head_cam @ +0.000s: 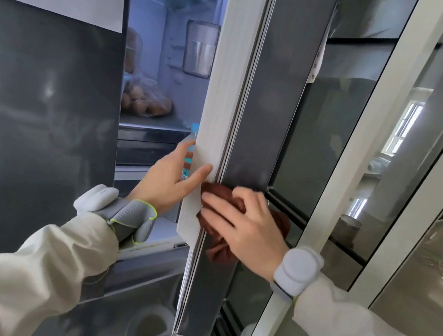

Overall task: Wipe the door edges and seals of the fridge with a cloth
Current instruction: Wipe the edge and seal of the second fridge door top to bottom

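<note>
The fridge's right door (272,94) stands open edge-on toward me, with its white inner edge (224,87) and a thin grey seal strip (239,112) running down it. My left hand (172,180) grips the white edge low down, thumb across the front and fingers wrapped behind. My right hand (245,227) presses a crumpled brown cloth (220,243) flat against the door's dark edge and seal, just below and right of my left thumb. Part of the cloth hangs below my palm.
The left fridge door (33,123) is dark, glossy and closed. Inside the lit fridge are a bag of brown eggs (146,100), a bottle with a blue cap (191,148) and drawers (148,147). A glass-fronted cabinet with a white frame (360,161) stands close on the right.
</note>
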